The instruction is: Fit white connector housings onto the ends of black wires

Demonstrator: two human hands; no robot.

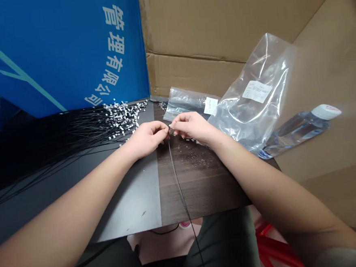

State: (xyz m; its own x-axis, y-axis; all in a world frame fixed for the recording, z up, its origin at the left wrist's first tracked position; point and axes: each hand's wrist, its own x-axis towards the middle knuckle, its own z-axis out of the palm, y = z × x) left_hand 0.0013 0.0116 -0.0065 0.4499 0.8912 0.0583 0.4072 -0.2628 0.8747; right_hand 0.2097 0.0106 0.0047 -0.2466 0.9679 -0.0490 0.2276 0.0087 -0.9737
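Note:
A thin black cable (175, 172) hangs from between my fingertips, crosses the wooden tabletop and drops over its front edge. My left hand (149, 138) pinches the upper end of this cable between thumb and forefinger. Close beside it, my right hand (192, 126) is closed in a pinch at the very tip. Whatever small part sits between the right fingertips is too tiny to make out. To the left lies a large bundle of black cables (58, 131), many with small white pieces (124, 115) at their ends.
A flat clear bag (183, 102) with a label lies behind my right hand. A larger clear bag (255, 103) leans against the cardboard wall (194, 22). A water bottle (299, 129) tilts at the right. Small clear bits (198, 158) are scattered on the table. A blue printed panel (68, 43) stands behind the bundle.

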